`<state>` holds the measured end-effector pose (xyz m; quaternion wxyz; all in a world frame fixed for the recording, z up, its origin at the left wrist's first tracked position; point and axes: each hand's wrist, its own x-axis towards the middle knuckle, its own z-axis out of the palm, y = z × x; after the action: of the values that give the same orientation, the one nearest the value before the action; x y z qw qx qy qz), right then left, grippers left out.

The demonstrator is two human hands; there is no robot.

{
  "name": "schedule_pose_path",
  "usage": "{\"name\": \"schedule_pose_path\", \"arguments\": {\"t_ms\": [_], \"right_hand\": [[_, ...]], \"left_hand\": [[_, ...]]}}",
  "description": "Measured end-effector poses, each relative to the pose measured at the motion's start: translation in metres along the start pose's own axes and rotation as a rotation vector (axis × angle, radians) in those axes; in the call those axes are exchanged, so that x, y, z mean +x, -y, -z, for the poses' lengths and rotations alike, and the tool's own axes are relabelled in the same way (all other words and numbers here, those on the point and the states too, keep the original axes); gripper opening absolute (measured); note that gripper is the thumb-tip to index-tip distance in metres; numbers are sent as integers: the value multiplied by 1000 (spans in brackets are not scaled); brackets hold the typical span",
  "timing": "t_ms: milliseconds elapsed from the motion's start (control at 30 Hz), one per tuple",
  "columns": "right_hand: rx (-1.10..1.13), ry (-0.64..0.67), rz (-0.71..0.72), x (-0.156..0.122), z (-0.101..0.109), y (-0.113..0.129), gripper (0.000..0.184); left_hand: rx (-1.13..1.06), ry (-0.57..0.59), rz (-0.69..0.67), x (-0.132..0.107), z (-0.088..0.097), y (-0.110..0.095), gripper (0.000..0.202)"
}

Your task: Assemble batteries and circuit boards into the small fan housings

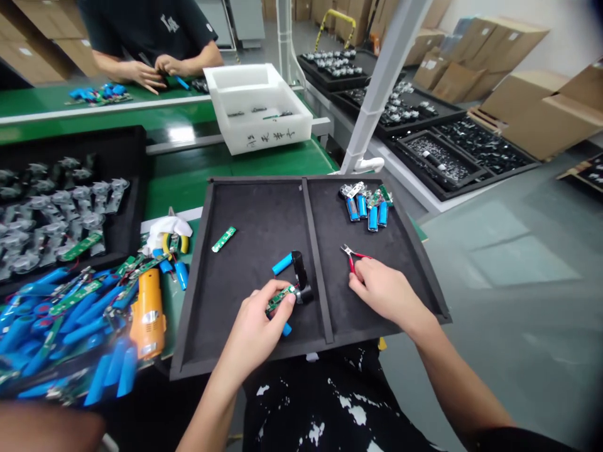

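Note:
My left hand [264,320] pinches a green circuit board [281,297] over the left half of a black divided tray [257,213]. A black plastic part [300,270] stands at the board's far end, with a blue cylindrical battery [282,263] beside it. Another bit of blue shows under my fingers, mostly hidden. My right hand [384,290] is closed around the red handles of small cutting pliers [351,252], above the tray's right half. The plier jaws point up and left, slightly parted, apart from the other parts. A loose circuit board [223,239] lies at the tray's left.
Several blue batteries with boards [372,210] sit in the tray's far right corner. To the left are a heap of blue batteries [70,314], an orange tool [149,314] and yellow-handled pliers [176,242]. A white bin [271,135] stands beyond; a person [151,37] works opposite.

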<state>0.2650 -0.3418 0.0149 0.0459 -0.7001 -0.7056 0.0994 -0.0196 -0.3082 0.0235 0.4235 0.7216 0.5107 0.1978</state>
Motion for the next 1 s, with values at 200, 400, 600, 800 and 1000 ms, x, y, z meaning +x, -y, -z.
{"name": "schedule_pose_path", "arguments": {"t_ms": [200, 400, 600, 800, 1000], "right_hand": [[365, -218, -4, -15, 5, -16, 18], [1417, -33, -27, -20, -6, -3, 29], [1562, 399, 119, -37, 10, 37, 38], [974, 369, 106, -45, 29, 55, 17], [745, 384, 164, -43, 28, 65, 18]], "left_hand": [[-30, -67, 4, -2, -8, -2, 12], [105, -147, -72, -2, -17, -9, 10], [109, -146, -90, -1, -20, -9, 15], [142, -203, -126, -2, -24, -8, 17], [155, -239, -187, -1, -30, -8, 17]]}}
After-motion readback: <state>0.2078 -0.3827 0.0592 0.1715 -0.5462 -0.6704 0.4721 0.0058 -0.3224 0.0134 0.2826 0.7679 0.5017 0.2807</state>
